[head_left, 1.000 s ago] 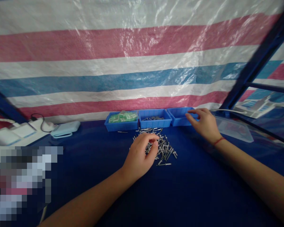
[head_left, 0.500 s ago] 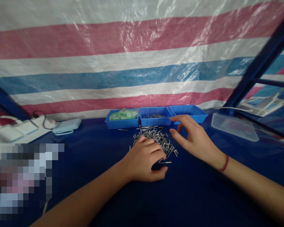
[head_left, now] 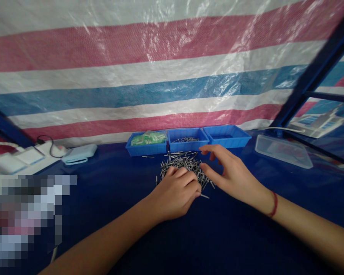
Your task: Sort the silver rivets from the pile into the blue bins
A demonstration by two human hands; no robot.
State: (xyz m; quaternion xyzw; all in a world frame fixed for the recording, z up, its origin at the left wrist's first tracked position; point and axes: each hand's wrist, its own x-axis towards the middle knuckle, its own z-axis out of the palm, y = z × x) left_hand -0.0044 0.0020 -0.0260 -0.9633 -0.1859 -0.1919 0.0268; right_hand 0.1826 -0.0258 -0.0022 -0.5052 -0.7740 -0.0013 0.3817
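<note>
A loose pile of silvery blind rivets lies on the dark blue table, in front of the blue bins. Over the pile's near left edge, my left hand is closed with thumb against fingers. A single blind rivet sticks out to the right from its pinch; the rest of that rivet is hidden. My right hand, with a red cord at the wrist, hovers at the right side of the pile. Its thumb and fingers are apart, and nothing shows between them.
Three blue bins stand in a row behind: the left bin with green-and-white packets, the middle bin with some rivets, then the right bin. A clear plastic lid lies right. A power strip and light-blue case sit left.
My left thumb has closed against the fingers, onto the rivet, whose tip has tilted slightly. My right hand has moved a little left, closer over the pile, still open.
</note>
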